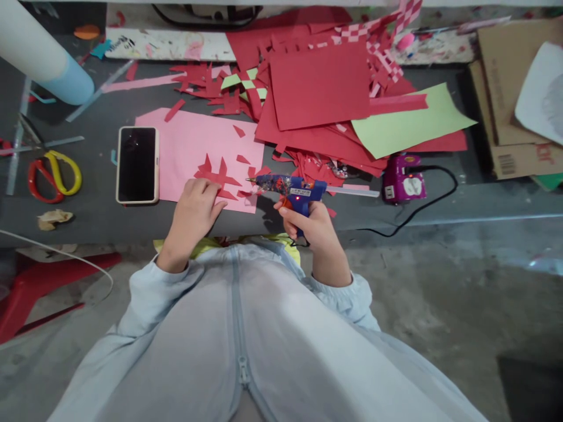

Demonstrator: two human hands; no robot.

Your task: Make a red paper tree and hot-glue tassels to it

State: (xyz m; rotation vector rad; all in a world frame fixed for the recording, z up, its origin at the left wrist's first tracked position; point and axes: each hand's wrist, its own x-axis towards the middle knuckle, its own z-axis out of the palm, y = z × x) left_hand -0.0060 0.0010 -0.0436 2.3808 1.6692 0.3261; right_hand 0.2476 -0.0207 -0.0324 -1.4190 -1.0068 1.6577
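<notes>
My right hand [310, 225] is wrapped round the handle of a blue glue gun [303, 190] with a small red light and a clear glue stick [354, 191] out of its back. The gun's nozzle points left, over the edge of a pink sheet [185, 140]. My left hand [193, 211] rests on the sheet's lower part, its fingertips at a spiky red paper cutout [219, 176]; whether the fingers pinch it is hidden. Small red scraps [242, 159] lie on the pink sheet near the nozzle.
Left are a phone [138, 165], scissors [55, 176] and a pale blue-tipped cylinder [65, 76]. Red sheets [319, 88], a green sheet [413, 120] and scraps are piled behind. Right are a purple box [403, 180] with a black cable [422, 206], and cardboard [501, 88].
</notes>
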